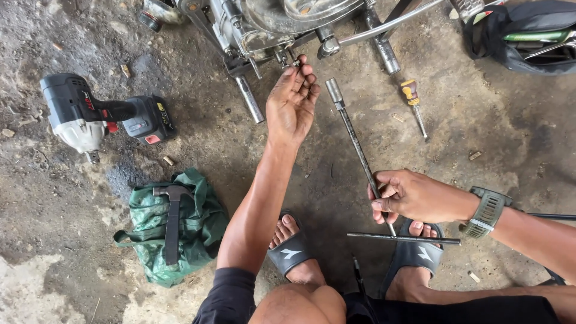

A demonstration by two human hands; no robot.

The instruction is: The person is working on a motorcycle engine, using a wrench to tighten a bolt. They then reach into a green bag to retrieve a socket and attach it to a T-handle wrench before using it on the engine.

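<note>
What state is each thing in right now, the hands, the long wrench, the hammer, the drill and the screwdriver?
left hand: raised, fingertips on a small bolt under the engine
right hand: gripping the T-handle socket wrench, socket end off the bolt
hammer: lying on the green bag
impact driver: lying on its side
screwdriver: lying loose on the ground

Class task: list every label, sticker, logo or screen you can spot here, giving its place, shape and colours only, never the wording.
Drill, left on the ground: grey and black body, red lettering patch on top, yellow and red stickers on its battery.
Slippers, on both feet: dark straps, each with a white winged logo.
Watch, right wrist: grey-green band; its face is turned away.
Screens, signs, packages: none seen.
</note>
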